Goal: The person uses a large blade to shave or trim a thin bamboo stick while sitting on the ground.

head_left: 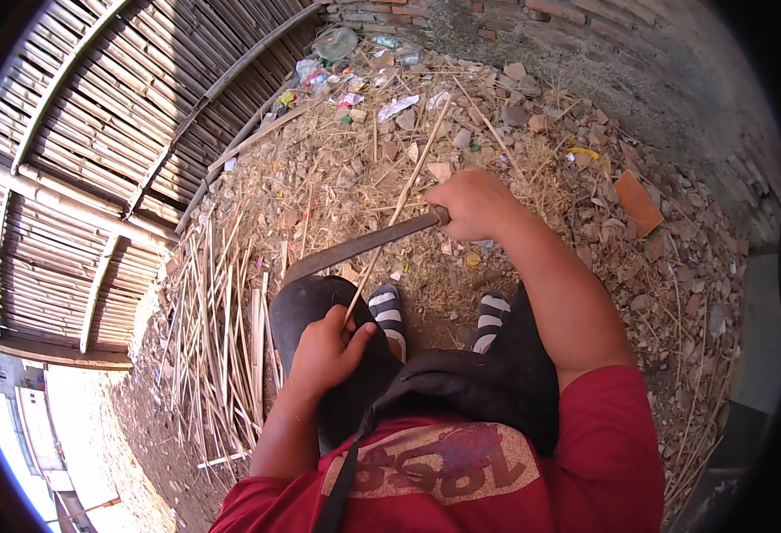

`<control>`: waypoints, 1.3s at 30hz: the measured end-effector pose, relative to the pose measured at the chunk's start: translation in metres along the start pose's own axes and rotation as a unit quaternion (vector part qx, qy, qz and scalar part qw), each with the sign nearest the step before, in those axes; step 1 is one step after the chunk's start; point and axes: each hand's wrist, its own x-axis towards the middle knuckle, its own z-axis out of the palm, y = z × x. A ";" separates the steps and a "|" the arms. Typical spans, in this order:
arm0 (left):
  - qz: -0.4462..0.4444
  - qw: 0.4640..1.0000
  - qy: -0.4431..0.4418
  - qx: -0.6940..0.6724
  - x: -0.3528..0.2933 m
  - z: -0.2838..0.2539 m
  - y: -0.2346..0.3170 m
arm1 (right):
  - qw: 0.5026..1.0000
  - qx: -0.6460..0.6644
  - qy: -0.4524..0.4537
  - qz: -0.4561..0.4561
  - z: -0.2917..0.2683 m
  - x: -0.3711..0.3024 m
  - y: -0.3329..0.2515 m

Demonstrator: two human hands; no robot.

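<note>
A long, thin bamboo strip (413, 175) slants up and away from my left hand (328, 352). The fingers of that hand are closed around its near end, beside my left knee. My right hand (476, 206) is wrapped around the handle of a machete (355, 252) with a long, dark blade that bends at the tip. The blade points left, crosses the strip between my two hands, and its tip is over my left knee. Which of the two lies on top at the crossing I cannot tell. My palm hides most of the handle.
Many split bamboo strips (217, 329) lie in a loose pile to my left. A bamboo-slat wall (97, 115) rises beyond it. Rubble, straw and scraps of plastic (396, 107) cover the ground up to a brick wall (577, 44). A flat orange piece (639, 202) lies at right.
</note>
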 end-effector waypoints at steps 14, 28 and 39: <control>0.069 0.989 0.120 -0.052 0.002 0.002 0.000 | 0.972 0.181 0.120 0.088 -0.019 -0.012 0.040; 0.264 0.708 0.606 -0.249 0.065 -0.222 0.029 | 0.891 0.384 0.200 0.136 -0.010 -0.012 0.077; 0.177 0.785 0.534 -0.258 0.070 -0.156 -0.004 | 0.783 0.612 0.109 0.015 -0.002 -0.004 0.032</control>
